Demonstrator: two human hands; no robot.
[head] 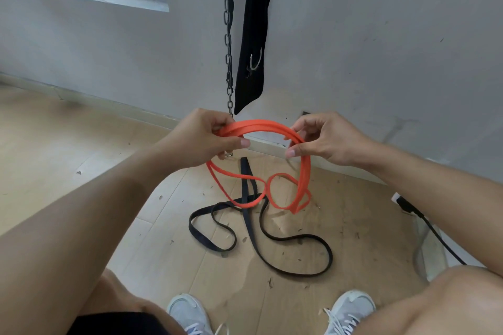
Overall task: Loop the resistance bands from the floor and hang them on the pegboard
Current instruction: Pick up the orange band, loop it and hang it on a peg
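Orange band (261, 128) coiled, both hands pinch it: left hand (201, 139), right hand (324, 139). Lower loops overlap black band (272, 239) below; contact w/ floor unclear.

Both bare forearms reach forward from the lower corners and meet in front of the person, who crouches with bare knees spread wide. The left hand (200, 139) has its fingers curled, thumb pressed toward the forefinger, pinching one side of the orange band (261, 128). The right hand (324, 137) mirrors it a little apart, thumb and curled fingers pinching the band's other side. Both wrists bend slightly inward, backs of the hands facing up.
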